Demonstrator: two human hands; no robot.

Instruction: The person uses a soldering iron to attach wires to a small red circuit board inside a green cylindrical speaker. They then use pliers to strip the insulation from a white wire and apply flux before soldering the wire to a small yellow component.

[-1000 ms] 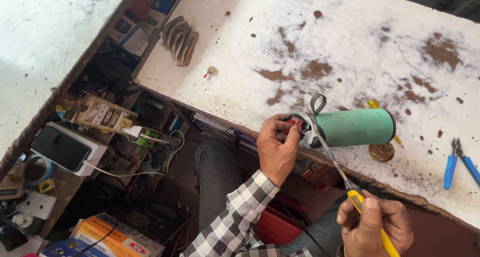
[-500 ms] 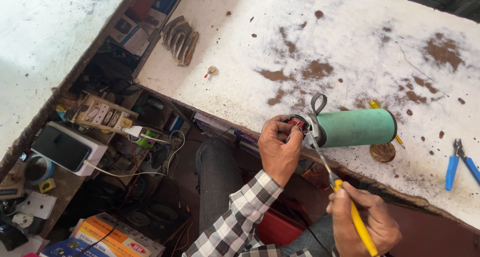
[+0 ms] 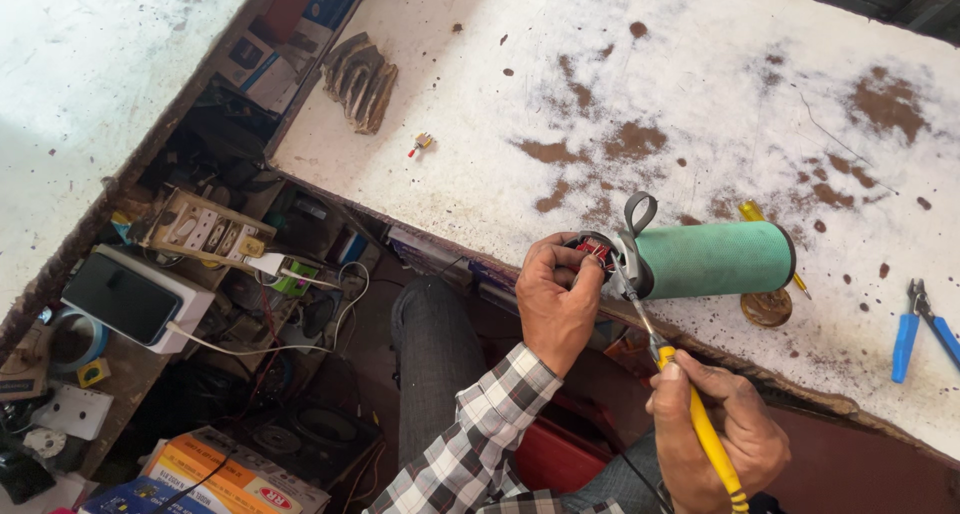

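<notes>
The green speaker lies on its side at the bench edge, its end cap open with wiring exposed; left hand grips that end, right hand grips the soldering iron there, so soldering looks underway and closing up remains.

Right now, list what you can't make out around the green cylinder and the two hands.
- Head view: the cylinder's open end is covered by the left hand; the red part there barely shows.
- The tool's tip is too thin to tell where it touches.
- The right hand is cut off by the bottom edge.
- A yellow thing behind the cylinder is mostly hidden.
- The pliers are cut off by the right edge.
</notes>
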